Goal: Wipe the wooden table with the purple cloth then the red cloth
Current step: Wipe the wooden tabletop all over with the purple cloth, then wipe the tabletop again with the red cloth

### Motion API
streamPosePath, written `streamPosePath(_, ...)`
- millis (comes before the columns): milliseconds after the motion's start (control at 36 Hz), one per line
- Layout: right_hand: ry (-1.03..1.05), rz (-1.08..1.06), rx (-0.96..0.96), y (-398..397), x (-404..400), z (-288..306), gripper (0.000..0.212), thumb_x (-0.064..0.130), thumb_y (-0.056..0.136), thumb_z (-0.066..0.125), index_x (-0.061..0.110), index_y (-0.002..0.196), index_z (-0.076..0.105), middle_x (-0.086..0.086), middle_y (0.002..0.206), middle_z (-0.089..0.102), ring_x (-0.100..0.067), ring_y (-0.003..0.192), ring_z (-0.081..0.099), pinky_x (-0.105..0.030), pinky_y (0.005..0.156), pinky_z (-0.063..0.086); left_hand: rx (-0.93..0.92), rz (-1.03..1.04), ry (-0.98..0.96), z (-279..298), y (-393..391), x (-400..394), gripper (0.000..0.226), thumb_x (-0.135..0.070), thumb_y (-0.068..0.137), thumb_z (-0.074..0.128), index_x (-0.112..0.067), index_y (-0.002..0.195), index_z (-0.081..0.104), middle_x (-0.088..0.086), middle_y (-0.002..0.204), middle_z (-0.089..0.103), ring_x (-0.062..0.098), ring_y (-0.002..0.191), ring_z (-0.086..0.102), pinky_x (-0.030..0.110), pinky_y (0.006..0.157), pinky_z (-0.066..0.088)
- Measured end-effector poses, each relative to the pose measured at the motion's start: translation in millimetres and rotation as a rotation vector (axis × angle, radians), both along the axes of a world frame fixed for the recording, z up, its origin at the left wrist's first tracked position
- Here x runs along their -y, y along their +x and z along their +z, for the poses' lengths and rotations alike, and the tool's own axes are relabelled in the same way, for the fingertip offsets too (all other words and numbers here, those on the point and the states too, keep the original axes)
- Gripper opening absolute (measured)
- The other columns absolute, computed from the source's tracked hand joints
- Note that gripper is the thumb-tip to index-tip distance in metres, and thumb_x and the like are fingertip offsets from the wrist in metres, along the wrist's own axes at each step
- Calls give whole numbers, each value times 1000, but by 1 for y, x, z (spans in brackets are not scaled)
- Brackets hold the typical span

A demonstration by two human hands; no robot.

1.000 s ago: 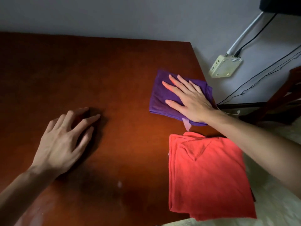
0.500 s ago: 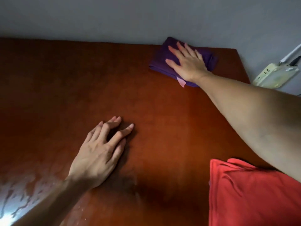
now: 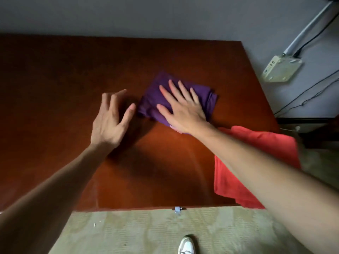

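Head view: the wooden table [image 3: 55, 88] fills the upper and middle field, its far edge against a grey wall [image 3: 165, 15] and its near edge above a pale green floor [image 3: 146, 231]. The purple cloth [image 3: 207, 99] lies folded flat on the table, right of centre and toward the far half. The right hand [image 3: 183, 110] rests palm down on the purple cloth, its fingers [image 3: 174, 90] straight and slightly spread, the thumb out to the left; the heel of the hand covers the cloth's near edge. The left hand [image 3: 110, 121] is just left of the purple cloth, apart from it, its fingers spread and lightly bent, holding nothing; whether the fingertips touch the table cannot be told. The red cloth [image 3: 256, 143] lies at the table's near right corner, overhanging the near and right edges; the right forearm crosses in front of it and hides part of it. The red cloth sits near the purple cloth but does not touch it. A cream wall socket box [image 3: 280, 70] is fixed to the wall at the right, with a white conduit [image 3: 308, 28] and black cables [image 3: 311, 88] running from that area. A white shoe [image 3: 186, 246] appears at the bottom edge on the floor. A small metal fitting [image 3: 177, 209] sits at the middle of the table's near edge.
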State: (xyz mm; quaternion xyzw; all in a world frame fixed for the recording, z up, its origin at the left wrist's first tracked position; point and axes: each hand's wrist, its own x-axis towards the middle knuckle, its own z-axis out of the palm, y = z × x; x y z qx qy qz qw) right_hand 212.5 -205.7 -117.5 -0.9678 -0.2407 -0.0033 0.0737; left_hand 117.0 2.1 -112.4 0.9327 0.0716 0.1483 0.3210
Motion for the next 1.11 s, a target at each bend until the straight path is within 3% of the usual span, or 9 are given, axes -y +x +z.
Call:
streamPosePath(167, 22, 167, 30, -121, 20, -1, 71, 63, 97, 23, 33, 161, 27, 2, 171, 18, -23, 158, 13, -47, 127, 10, 86, 114, -66, 18, -62, 11, 41, -51, 101, 44, -27, 133, 51, 2, 135, 40, 24, 114, 55, 35, 86, 43)
streamPosePath(278, 37, 242, 28, -180, 38, -5, 68, 62, 99, 33, 34, 161, 27, 3, 172, 14, -21, 159, 9, -47, 127, 10, -75, 81, 33, 21, -115, 12, 45, -59, 98, 39, -26, 126, 51, 7, 129, 40, 36, 106, 58, 37, 80, 46)
streamPosePath(361, 54, 279, -48, -194, 44, -1, 68, 63, 99, 32, 33, 161, 28, 3, 171, 15, -22, 159, 10, -48, 127, 13, -152, 39, 123, 22, -146, 15, 49, -59, 94, 37, -21, 121, 53, 9, 120, 41, 41, 96, 60, 39, 75, 49)
streamPosePath(472, 115, 345, -248, -178, 65, 31, 71, 62, 97, 18, 32, 160, 30, 4, 170, 17, -16, 158, 15, -40, 128, 13, -142, -68, 179, 36, -166, 33, 33, -43, 97, 44, -21, 116, 57, 1, 114, 44, 36, 87, 60, 39, 70, 51)
streamPosePath(583, 195, 181, -101, -162, 135, 51, 53, 48, 106, 29, 32, 154, 43, 3, 164, 36, -19, 148, 38, -43, 119, 35, -100, -192, 271, 53, -161, 59, 30, -34, 95, 45, -18, 116, 61, 4, 111, 46, 36, 79, 58, 39, 65, 51)
streamPosePath(667, 201, -27, -39, -158, 194, 47, 52, 45, 105, 31, 33, 155, 42, 3, 166, 33, -24, 145, 41, -50, 113, 42, -120, -250, 361, 58, -142, 80, 32, -33, 94, 42, -16, 113, 61, 10, 103, 47, 37, 76, 54, 37, 64, 45)
streamPosePath(750, 170, -208, -20, -156, 224, 42, 57, 53, 103, 31, 38, 158, 33, 5, 170, 20, -28, 147, 38, -49, 116, 39, -196, -272, 346, 59, -118, 99, 38, -36, 93, 39, -19, 119, 61, 12, 109, 50, 38, 84, 55, 41, 68, 48)
streamPosePath(972, -20, 156, 29, -130, 225, 11, 57, 53, 104, 37, 44, 159, 25, 5, 172, 8, -15, 159, 7, -51, 125, 16, -187, -375, 333, 52, -54, 127, 36, -29, 94, 48, -15, 126, 57, 11, 129, 49, 36, 102, 58, 43, 76, 51)
streamPosePath(1111, -89, 364, 10, -73, 231, 14, 57, 55, 104, 38, 48, 158, 24, 8, 172, 4, -13, 159, 2, -48, 127, 12, -272, -437, 407, 45, -26, 110, 50, -54, 93, 43, -26, 133, 56, 6, 135, 47, 27, 108, 56, 40, 85, 49)
